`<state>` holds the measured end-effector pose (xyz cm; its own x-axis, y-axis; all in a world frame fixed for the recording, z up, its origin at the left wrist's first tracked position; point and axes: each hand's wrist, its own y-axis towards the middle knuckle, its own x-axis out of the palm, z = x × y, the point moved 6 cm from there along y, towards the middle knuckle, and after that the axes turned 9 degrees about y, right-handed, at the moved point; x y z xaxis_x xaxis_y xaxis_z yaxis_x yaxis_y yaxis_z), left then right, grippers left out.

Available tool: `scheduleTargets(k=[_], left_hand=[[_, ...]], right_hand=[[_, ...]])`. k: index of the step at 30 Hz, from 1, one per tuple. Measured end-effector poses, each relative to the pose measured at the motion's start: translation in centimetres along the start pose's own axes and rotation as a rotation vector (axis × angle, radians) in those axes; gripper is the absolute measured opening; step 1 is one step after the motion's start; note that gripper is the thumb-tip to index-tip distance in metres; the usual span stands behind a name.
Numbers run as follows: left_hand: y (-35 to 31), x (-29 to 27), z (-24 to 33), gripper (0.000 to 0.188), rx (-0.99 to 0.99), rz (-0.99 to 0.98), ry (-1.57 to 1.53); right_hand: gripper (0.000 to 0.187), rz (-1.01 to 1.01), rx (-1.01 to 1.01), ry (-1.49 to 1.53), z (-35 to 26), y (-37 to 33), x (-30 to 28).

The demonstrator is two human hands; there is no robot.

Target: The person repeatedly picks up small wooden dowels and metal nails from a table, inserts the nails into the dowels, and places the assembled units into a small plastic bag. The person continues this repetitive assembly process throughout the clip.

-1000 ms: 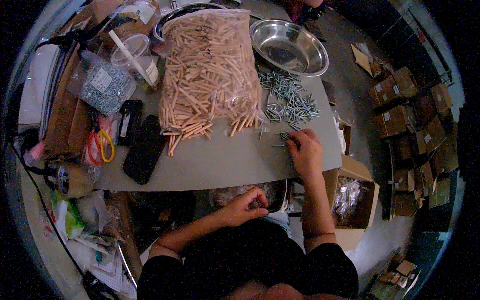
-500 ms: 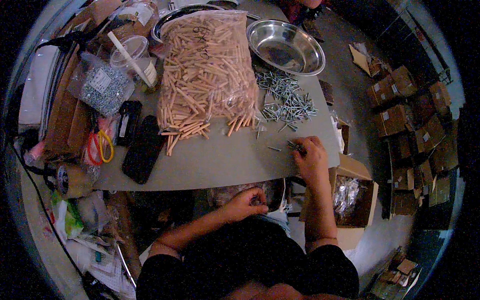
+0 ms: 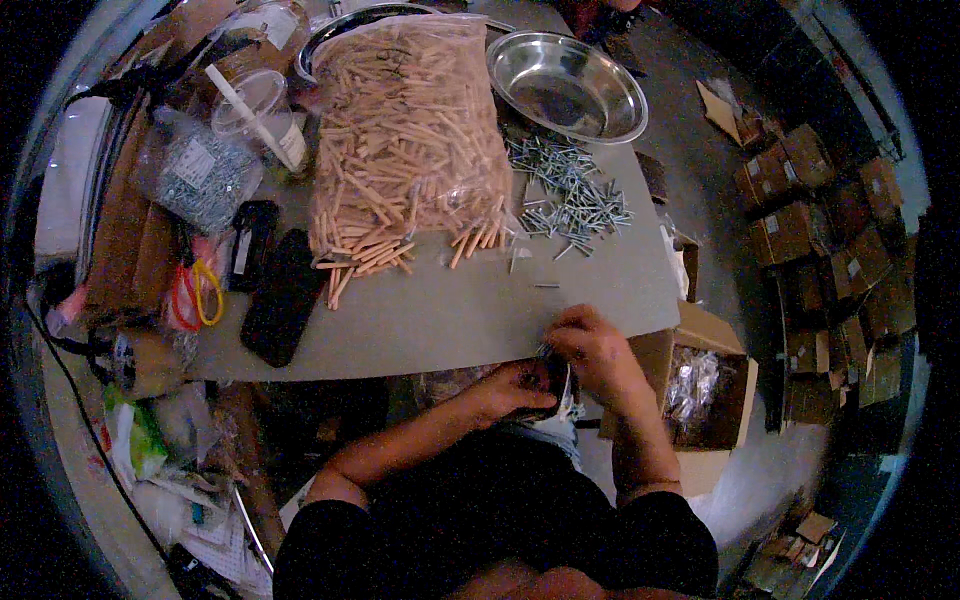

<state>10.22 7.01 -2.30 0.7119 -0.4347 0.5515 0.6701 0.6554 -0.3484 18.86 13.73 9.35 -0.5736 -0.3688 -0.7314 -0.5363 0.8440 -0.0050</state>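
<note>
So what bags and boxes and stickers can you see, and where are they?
Big clear bag: table middle, full of pale wooden sticks.
Small clear bag: table left, grey metal bits, white label.
Open cardboard box: right of the right hand, shiny clear packets inside.
Brown boxes: stacked on the floor, far right.

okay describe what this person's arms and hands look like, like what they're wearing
Both forearms are bare, coming up from the lower edge of the head view. The left hand and right hand wear no gloves; no rings or watch can be made out. Short black sleeves of a dark top cover only the upper arms.
</note>
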Motion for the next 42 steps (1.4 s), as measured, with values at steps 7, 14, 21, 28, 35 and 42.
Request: scheduleTargets(k=[7, 14, 21, 28, 35, 42], left_hand=[[-1.0, 0.5, 2.4, 0.043, 0.021, -0.038, 0.272], [-4.0, 0.9, 6.1, 0.051, 0.503, -0.069, 0.436], [-7.7, -0.7, 8.9, 0.022, 0.676, 0.495, 0.878], [-8.7, -0.9, 10.5, 0.007, 0.887, 0.564, 0.963], [-8.9, -1.0, 10.1, 0.007, 0.825, 0.578, 0.85], [-5.3, -3.5, -0.4, 0.023, 0.308, 0.272, 1.173]], right_hand=[[0.024, -0.27, 0.002, 0.258, -3.3, -1.4, 1.2], [0.021, -0.149, -0.348, 0.104, -6.2, -1.3, -0.5], [0.018, -0.032, -0.226, 0.303, -5.2, -1.3, -0.7], [0.017, -0.034, -0.26, 0.31, -5.5, -0.2, 1.0], [0.017, -0.042, -0.102, 0.339, -3.0, -2.1, -0.4], [0.018, 0.336, 0.557, 0.004, 3.7, -11.2, -11.0]])
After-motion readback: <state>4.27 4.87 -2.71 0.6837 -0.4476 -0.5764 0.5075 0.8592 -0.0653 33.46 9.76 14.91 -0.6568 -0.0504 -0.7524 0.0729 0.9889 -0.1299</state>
